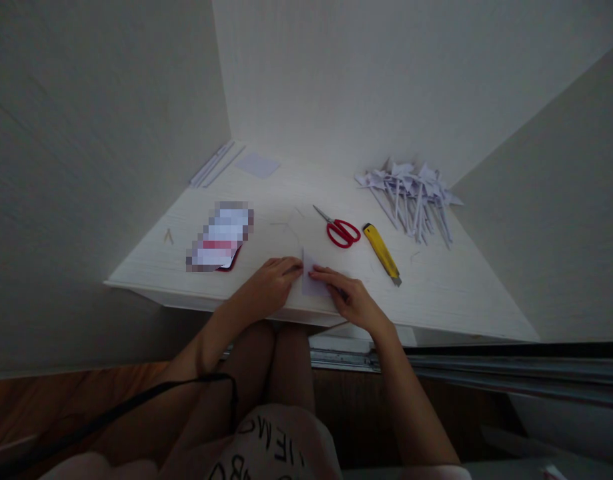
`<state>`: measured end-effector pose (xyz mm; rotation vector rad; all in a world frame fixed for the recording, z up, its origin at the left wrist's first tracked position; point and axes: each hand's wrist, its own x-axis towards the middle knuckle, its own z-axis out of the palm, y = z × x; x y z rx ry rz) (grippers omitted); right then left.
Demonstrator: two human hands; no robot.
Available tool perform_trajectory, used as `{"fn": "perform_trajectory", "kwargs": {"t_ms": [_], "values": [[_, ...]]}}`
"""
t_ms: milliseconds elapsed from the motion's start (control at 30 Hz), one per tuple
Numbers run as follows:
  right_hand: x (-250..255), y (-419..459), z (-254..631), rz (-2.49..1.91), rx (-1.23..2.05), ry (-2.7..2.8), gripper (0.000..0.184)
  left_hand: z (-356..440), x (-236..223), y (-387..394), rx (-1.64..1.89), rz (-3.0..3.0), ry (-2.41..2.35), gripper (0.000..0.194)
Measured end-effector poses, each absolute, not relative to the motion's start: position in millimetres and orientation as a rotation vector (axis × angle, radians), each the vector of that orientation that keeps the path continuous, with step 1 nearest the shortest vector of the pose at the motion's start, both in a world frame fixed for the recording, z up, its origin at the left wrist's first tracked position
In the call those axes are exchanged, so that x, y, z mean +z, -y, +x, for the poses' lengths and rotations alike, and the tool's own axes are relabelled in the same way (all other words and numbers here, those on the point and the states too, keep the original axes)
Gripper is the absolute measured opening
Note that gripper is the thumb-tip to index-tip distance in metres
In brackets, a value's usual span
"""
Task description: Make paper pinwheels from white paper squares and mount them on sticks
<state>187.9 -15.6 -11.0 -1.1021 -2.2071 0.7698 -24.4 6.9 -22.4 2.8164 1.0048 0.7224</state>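
Head camera, viewed from my remote station. Work is at the near edge of a white, faintly grained counter (291, 187) set between pale walls.

The workpiece, a small sheet of white paper showing a triangular outline (313, 285), lies near the counter's front edge, between the two hands. Left hand (273, 285): fingers drawn together, thumb and fingertips pinching the paper's left edge. Right hand (351, 297): fingers extended, fingertips resting on the paper from the right, thumb at its lower right side; I cannot tell whether this hand grips or only presses.

Just beyond the paper I log scissors with red looped handles and metal blades (335, 221), blades pointing away and to the left. To their right, a yellow utility cutter with a black end (382, 255) lies diagonally, grey metal tip toward the near side. Thin white paper slivers (280, 224) lie left of the scissors.

Left side: a phone with a red edge (231, 265), screen pixelated; farther left, a small tan V-shaped piece (169, 236), material unclear. At the far left, several slender white paper sticks (213, 165) lie beside a flat white paper sheet (259, 165).

Far right: a heap of white folded-paper shapes on rolled stems (411, 183), the stems mostly pointing toward the near side.
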Motion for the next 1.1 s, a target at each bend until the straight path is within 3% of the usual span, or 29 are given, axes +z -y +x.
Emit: {"fn": "perform_trajectory", "kwargs": {"t_ms": [1100], "values": [[-12.0, 14.4, 187.1, -1.104, 0.742, 2.25, 0.042, -18.7, -25.4, -8.0, 0.538, 2.818, -1.085, 0.043]]}}
